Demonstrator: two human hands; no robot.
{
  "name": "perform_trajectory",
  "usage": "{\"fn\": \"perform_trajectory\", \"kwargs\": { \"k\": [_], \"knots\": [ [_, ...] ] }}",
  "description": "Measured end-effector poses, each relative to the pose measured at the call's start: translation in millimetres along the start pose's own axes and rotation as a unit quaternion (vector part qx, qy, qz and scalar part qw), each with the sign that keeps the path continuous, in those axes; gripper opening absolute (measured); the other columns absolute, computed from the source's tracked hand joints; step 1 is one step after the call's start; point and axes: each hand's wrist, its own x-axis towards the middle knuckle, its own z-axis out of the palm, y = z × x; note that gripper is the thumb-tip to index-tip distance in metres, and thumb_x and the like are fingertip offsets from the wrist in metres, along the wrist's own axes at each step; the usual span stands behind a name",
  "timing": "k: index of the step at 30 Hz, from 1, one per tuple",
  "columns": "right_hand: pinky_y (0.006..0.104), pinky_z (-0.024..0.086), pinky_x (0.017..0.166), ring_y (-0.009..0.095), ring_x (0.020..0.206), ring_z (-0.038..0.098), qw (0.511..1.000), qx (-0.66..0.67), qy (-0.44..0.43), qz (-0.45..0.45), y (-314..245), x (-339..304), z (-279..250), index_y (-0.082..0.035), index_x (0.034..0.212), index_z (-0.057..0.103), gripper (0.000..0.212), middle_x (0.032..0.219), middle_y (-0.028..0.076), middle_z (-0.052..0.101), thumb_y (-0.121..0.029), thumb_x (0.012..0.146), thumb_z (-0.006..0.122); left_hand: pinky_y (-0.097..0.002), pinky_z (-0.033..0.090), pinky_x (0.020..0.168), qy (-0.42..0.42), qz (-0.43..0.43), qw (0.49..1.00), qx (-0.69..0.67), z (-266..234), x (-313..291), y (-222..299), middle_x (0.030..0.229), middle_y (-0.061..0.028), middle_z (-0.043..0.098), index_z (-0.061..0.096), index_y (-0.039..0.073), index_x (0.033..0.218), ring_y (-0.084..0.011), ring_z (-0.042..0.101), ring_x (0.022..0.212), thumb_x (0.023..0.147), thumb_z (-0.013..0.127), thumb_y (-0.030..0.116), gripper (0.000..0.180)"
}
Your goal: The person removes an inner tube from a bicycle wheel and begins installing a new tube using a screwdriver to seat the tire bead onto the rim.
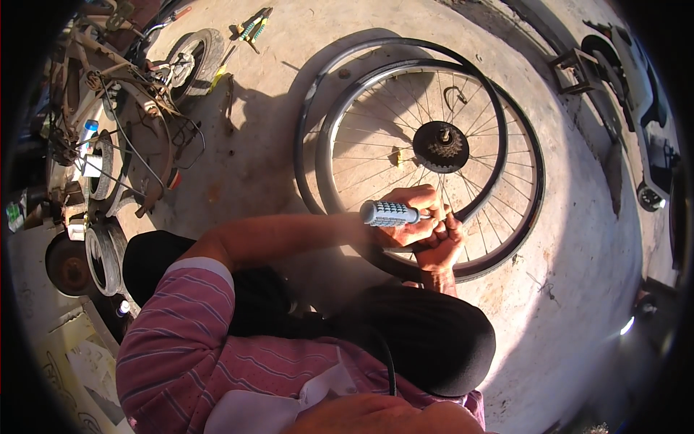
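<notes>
My left hand (410, 217) is closed around a hand tool with a grey, ridged handle (389, 213). Its thin shaft runs toward the fingers of my right hand (442, 244), where the tip is hidden. Those right fingers are pinched on a slim black inner tube (500, 137), and both hands touch each other there. The tube loops loosely over a spoked bicycle wheel (347, 94) lying flat on the ground. At the wheel's hub sits a dark cog cluster (442, 147). A black tyre (536, 155) shows along the wheel's right and lower edge.
Green-handled pliers (253, 29) lie on the concrete at the far left. Bicycle frames and parts (101, 79) crowd the left side, with a small wheel (195, 61) and loose tyres (107, 257). A low metal stand (576, 71) and a parked vehicle (650, 116) are at right.
</notes>
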Motion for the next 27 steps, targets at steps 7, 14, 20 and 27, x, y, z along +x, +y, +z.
{"fn": "perform_trajectory", "kwargs": {
  "k": [7,14,20,27],
  "knots": [
    [0.0297,0.045,0.062,0.015,0.067,0.055,0.998,0.005,0.058,-0.006,4,2,17,-0.014,0.111,0.063,0.017,0.077,-0.001,0.059,-0.024,0.096,0.064,-0.0352,0.052,0.079,-0.007,-0.013,0.999,0.037,-9,5,17,0.096,-0.0107,0.063,0.059,0.003,0.099,-0.0215,0.067,0.090,0.092,0.064,0.001,0.008],
    [0.0284,0.037,0.056,0.013,0.057,0.042,0.993,-0.097,-0.051,-0.048,1,0,13,-0.006,0.112,0.059,0.019,0.069,0.000,0.046,-0.019,0.098,0.058,-0.0278,0.053,0.072,0.139,-0.123,0.979,0.085,-145,27,-23,0.095,-0.0078,0.071,0.062,0.004,0.101,-0.0126,0.067,0.086,0.100,0.068,0.016,0.013],
    [0.0323,0.051,0.068,0.021,0.072,0.061,0.941,-0.327,0.005,-0.090,-6,-16,-8,0.003,0.120,0.060,0.025,0.081,0.010,0.063,-0.012,0.100,0.057,-0.0316,0.059,0.074,0.312,-0.286,0.900,0.105,-319,-74,-54,0.099,-0.0084,0.070,0.060,0.008,0.114,-0.0186,0.072,0.085,0.104,0.061,0.021,0.017],
    [0.0341,0.055,0.082,0.023,0.089,0.071,0.849,-0.507,0.107,-0.102,-12,-27,-50,0.006,0.120,0.066,0.038,0.095,0.013,0.072,-0.024,0.096,0.066,-0.0360,0.059,0.060,0.284,-0.498,0.796,0.193,-387,-172,-92,0.081,-0.0078,0.069,0.063,0.005,0.105,-0.0202,0.072,0.069,0.097,0.065,0.019,0.016]
  ]
}}
